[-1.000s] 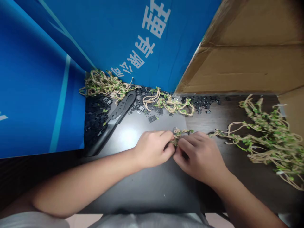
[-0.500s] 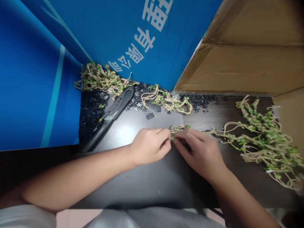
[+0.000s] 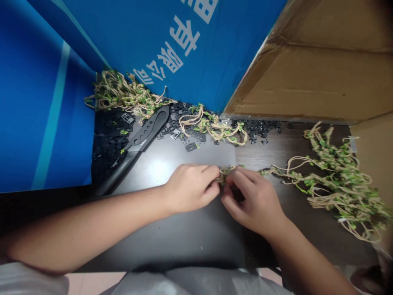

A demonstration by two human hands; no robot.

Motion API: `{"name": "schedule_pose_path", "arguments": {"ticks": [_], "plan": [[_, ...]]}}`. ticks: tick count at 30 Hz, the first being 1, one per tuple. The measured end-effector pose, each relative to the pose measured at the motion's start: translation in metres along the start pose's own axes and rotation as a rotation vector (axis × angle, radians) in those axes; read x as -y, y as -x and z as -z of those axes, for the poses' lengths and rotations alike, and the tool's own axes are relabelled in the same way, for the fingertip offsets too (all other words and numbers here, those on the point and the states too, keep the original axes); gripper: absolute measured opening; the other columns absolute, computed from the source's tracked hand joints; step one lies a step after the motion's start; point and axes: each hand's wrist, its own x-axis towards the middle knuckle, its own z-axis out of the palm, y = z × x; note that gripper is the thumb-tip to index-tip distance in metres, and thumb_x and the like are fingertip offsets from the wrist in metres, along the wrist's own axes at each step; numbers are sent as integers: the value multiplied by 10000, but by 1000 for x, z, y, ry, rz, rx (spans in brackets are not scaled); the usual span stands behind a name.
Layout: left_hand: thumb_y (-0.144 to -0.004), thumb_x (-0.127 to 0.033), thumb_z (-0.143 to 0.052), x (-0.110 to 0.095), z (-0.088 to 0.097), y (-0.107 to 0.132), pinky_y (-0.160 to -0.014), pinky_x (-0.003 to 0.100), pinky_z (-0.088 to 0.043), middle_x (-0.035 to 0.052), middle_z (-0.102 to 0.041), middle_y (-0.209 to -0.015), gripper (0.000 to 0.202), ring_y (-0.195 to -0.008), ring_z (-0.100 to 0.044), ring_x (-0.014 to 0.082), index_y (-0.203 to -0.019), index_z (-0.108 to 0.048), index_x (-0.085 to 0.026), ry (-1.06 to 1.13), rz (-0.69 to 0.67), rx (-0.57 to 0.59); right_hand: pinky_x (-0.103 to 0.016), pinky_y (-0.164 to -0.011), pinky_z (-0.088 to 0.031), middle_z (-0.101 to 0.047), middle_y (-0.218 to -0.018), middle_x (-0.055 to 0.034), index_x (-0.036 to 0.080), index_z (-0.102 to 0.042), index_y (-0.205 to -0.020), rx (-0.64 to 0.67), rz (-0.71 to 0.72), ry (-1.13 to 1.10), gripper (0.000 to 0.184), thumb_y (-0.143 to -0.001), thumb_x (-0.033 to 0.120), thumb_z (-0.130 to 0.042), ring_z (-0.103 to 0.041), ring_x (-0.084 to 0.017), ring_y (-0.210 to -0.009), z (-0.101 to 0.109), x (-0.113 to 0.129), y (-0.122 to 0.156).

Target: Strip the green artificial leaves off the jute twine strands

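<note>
Both hands meet over the dark table, fingers pinched on a tan twine with small green leaves [image 3: 226, 169]. My left hand [image 3: 193, 186] is closed on its left end. My right hand [image 3: 254, 200] pinches the same twine just to the right, thumb and forefinger nearly touching the left fingertips. The exact grip is partly hidden by the fingers. Leafy twine runs out beyond my right hand to a large tangled heap of leafy twine [image 3: 340, 180] on the right. A smaller piece of leafy twine [image 3: 211, 125] lies behind the hands.
A bundle of leafy twine [image 3: 123, 94] rests at the back left against a blue printed panel [image 3: 215, 53]. A black long-handled tool [image 3: 138, 143] lies among small black plastic pieces [image 3: 106, 135]. Cardboard walls [image 3: 313, 82] stand at the back right.
The view has shifted slightly, so the surroundings sit a little further left. My right hand has turned a little at the twine; both hands keep their hold.
</note>
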Motion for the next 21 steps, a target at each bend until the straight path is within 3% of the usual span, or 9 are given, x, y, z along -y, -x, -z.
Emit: {"name": "schedule_pose_path", "arguments": {"ticks": [4, 7, 12, 18, 21], "plan": [[-907, -239, -525, 1, -1, 0, -582, 280, -436, -10, -693, -741, 88, -648, -649, 166, -863, -589, -198, 23, 14, -22, -308, -755, -501, -686, -908, -38, 211, -594, -1004, -75, 36, -66, 78, -950, 166, -629, -645, -181, -836, -2, -7, 1], [-913, -231, -519, 2, -1, 0, -589, 283, -437, -9, -692, -743, 95, -656, -655, 172, -878, -600, -197, 21, 31, -24, -298, -799, -518, -710, -941, -33, 211, -600, -1018, -84, 50, -65, 100, -968, 126, -612, -674, -174, -882, -2, -9, 2], [-898, -219, -522, 0, 0, 0, -594, 269, -426, -13, -690, -745, 90, -648, -638, 158, -886, -609, -201, 56, 65, -27, -276, -664, -475, -634, -793, -2, 205, -581, -901, -55, 26, -21, 110, -913, 100, -613, -599, -150, -703, 0, -5, 2], [-864, -207, -534, 0, 1, -2, -580, 268, -389, -18, -659, -704, 62, -628, -609, 152, -851, -594, -202, 82, 66, -21, -281, -708, -495, -666, -877, -44, 212, -531, -842, -22, 68, -57, 184, -866, 29, -541, -630, -166, -780, 1, -2, 2], [-852, -200, -543, 1, 1, -2, -579, 264, -382, -26, -643, -691, 53, -610, -583, 144, -843, -595, -203, 116, 71, -36, -263, -644, -459, -619, -802, -14, 216, -536, -846, -17, 43, -52, 179, -853, 37, -540, -585, -148, -700, 1, -2, 3]]}}
